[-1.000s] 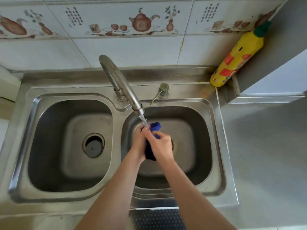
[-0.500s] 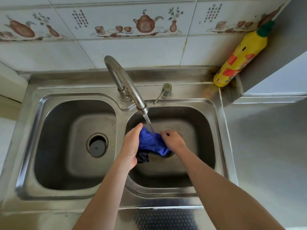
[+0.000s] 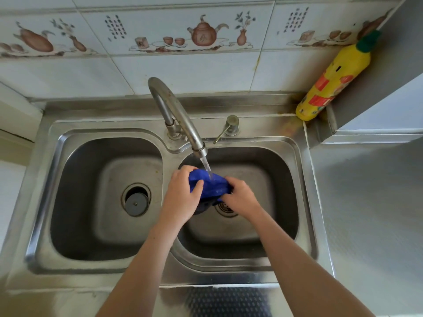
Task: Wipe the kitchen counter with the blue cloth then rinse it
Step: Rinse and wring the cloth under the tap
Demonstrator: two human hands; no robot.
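Observation:
The blue cloth (image 3: 211, 185) is bunched up over the right basin (image 3: 283, 186) of the steel double sink. Water runs from the curved tap (image 3: 180, 120) straight onto the cloth's top. My left hand (image 3: 183, 195) grips the cloth's left end, thumb on top. My right hand (image 3: 240, 197) grips its right end. A dark wet fold of the cloth hangs below, between my hands. The grey counter (image 3: 370, 213) lies to the right of the sink.
The left basin (image 3: 75, 195) has a plugged drain (image 3: 136, 199). A tap lever (image 3: 229, 128) stands behind the right basin. A yellow bottle with a green cap (image 3: 329, 81) leans in the back right corner. Tiled wall runs behind; a dotted mat (image 3: 226, 300) lies below.
My hands were pressed together on the cloth a second ago, then pulled apart and stretched it out under the stream. They now sit slightly closer, bunching the cloth.

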